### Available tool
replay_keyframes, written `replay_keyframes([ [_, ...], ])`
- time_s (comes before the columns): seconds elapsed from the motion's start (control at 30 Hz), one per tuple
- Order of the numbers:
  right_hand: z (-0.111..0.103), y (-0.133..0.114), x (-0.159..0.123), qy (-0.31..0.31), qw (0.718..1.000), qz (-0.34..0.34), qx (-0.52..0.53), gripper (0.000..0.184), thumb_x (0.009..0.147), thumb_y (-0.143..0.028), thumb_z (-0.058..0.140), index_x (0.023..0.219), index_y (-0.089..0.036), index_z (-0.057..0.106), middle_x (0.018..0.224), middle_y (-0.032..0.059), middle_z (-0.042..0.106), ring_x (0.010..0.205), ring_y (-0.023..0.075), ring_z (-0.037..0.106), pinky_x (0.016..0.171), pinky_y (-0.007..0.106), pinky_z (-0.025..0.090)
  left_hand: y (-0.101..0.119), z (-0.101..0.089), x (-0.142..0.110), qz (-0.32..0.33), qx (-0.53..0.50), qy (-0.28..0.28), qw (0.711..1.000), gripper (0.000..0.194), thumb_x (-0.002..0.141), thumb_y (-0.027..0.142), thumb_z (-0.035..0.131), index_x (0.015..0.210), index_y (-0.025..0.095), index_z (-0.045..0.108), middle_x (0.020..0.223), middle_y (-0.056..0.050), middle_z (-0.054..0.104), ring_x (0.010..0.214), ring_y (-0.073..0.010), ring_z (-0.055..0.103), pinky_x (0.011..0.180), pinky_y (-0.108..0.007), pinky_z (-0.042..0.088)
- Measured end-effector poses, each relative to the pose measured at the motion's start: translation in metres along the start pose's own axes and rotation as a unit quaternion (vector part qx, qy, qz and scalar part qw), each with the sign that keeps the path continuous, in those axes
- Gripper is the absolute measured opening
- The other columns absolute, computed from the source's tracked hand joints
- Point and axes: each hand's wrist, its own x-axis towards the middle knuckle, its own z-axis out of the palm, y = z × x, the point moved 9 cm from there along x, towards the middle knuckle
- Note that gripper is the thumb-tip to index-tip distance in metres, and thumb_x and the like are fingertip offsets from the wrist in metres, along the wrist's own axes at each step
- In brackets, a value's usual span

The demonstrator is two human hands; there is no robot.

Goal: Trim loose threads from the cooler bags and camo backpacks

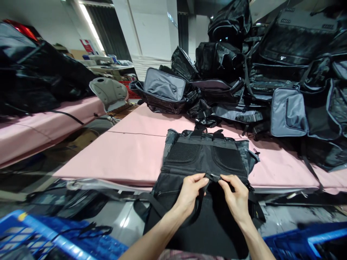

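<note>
A black backpack (pixel 187 159) with mesh back panels lies over the table's front edge, its lower part hanging toward me. Just above its near half, a small black strap buckle (pixel 213 177) spans the gap between my hands. My left hand (pixel 191 191) pinches the buckle's left end between thumb and fingers. At the other end, the thumb and index finger of my right hand (pixel 235 195) are closed on it. A black webbing strap (pixel 154 204) loops out at the bag's left side. Whether the buckle's halves are joined, I cannot make out.
The table has a pink cover (pixel 130 155). Black bags with grey linings (pixel 165 85) are piled along its back and right. Blue crates (pixel 54 234) stand low on both sides of me. Left of the aisle are a grey chair (pixel 108 92) and another pink table (pixel 81 108).
</note>
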Motion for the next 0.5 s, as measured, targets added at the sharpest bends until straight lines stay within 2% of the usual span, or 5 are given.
replay_keyframes([
  [0.17,0.001,-0.011,0.003,-0.009,0.999,-0.044,-0.018,0.011,0.083,-0.021,0.054,0.089,-0.019,0.063,0.081,0.0043,0.066,0.074,0.0172,0.058,0.070,0.031,0.046,0.014,-0.004,-0.002,0.078,0.065,0.032,0.994,0.019,0.064,0.024,0.067,0.080,0.013,0.072,0.070,-0.002,0.058,0.065,-0.0112,0.045,0.059,-0.021,0.036],
  [0.3,-0.003,0.008,0.002,0.009,0.999,0.044,0.023,0.013,0.083,-0.027,0.054,0.087,-0.020,0.063,0.082,0.0036,0.066,0.076,0.0172,0.060,0.069,0.030,0.047,0.013,-0.004,0.000,0.076,0.074,0.026,0.994,0.020,0.064,0.024,0.066,0.080,0.014,0.072,0.076,-0.004,0.063,0.071,-0.0139,0.049,0.068,-0.024,0.037],
  [0.4,0.002,0.007,0.001,-0.001,0.999,0.039,0.025,0.015,0.082,-0.029,0.056,0.091,-0.020,0.063,0.085,0.0039,0.066,0.078,0.0176,0.060,0.071,0.030,0.047,0.012,-0.001,-0.002,0.082,0.082,0.028,0.993,0.020,0.065,0.024,0.065,0.081,0.014,0.072,0.077,-0.004,0.063,0.072,-0.0146,0.050,0.070,-0.025,0.037],
  [0.47,0.007,0.003,0.003,-0.030,0.999,0.019,0.018,0.015,0.081,-0.029,0.055,0.090,-0.020,0.065,0.084,0.0041,0.066,0.078,0.0179,0.059,0.073,0.031,0.046,0.016,0.002,-0.005,0.092,0.124,0.007,0.988,0.019,0.068,0.024,0.062,0.080,0.014,0.072,0.073,-0.004,0.062,0.070,-0.0139,0.050,0.068,-0.024,0.037],
  [0.5,0.007,0.007,0.004,-0.035,0.999,0.030,0.021,0.015,0.081,-0.030,0.055,0.087,-0.021,0.065,0.083,0.0042,0.066,0.078,0.0181,0.059,0.073,0.032,0.046,0.019,0.004,-0.006,0.089,0.154,-0.027,0.984,0.019,0.068,0.023,0.062,0.081,0.014,0.072,0.074,-0.004,0.062,0.070,-0.0137,0.051,0.068,-0.024,0.037],
])
